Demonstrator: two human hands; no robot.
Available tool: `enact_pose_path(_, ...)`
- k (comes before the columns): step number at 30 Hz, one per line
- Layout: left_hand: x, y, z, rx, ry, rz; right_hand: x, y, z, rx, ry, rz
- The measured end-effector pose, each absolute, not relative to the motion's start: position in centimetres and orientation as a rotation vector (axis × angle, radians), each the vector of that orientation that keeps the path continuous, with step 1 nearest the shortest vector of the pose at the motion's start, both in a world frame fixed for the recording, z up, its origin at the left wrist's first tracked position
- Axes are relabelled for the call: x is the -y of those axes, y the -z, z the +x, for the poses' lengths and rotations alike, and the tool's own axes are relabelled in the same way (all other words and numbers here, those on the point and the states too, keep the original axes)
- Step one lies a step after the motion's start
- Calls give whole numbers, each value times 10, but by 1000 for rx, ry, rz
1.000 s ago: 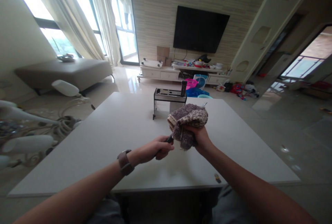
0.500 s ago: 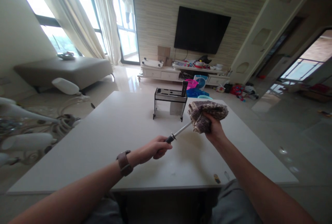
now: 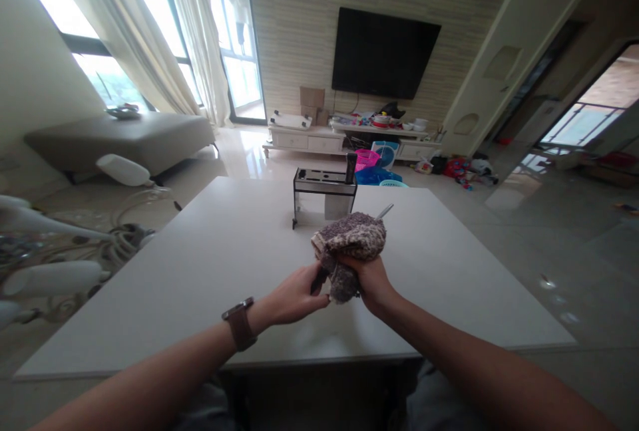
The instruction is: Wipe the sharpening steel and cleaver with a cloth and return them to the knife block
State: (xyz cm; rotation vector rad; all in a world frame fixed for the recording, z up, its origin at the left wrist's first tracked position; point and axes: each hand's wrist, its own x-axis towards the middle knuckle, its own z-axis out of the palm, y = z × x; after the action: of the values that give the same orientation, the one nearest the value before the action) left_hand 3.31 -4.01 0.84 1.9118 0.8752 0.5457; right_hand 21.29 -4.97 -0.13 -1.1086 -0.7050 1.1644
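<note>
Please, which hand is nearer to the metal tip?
Right. The right hand grips the cloth, just below the metal tip; the left hand is farther away, at the handle.

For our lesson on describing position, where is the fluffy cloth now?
In the head view, the cloth is in the right hand, around the metal rod, above the table and nearer than the slotted stand.

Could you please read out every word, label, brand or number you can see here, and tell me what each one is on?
No text can be read anywhere in this view.
Cloth and metal rod: no lettering visible.
Slotted rack: none legible.
Television: no brand readable.
Cardboard boxes: too small and blurred to tell.
</note>
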Motion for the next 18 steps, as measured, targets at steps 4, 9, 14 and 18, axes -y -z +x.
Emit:
enact_pose_path(4,39,-12,34,-869,-534,2031,42,-1,219,702,-1120,-1111)
enact_pose_path(9,36,-14,34,-892,-525,2072,28,-10,234,670,-1063,-1098)
enact_pose_path(14,32,-15,32,-910,-501,2073,10,-22,263,585,-957,-1050)
enact_pose_path(18,33,-15,32,-905,-491,2057,-4,-28,292,561,-879,-1007)
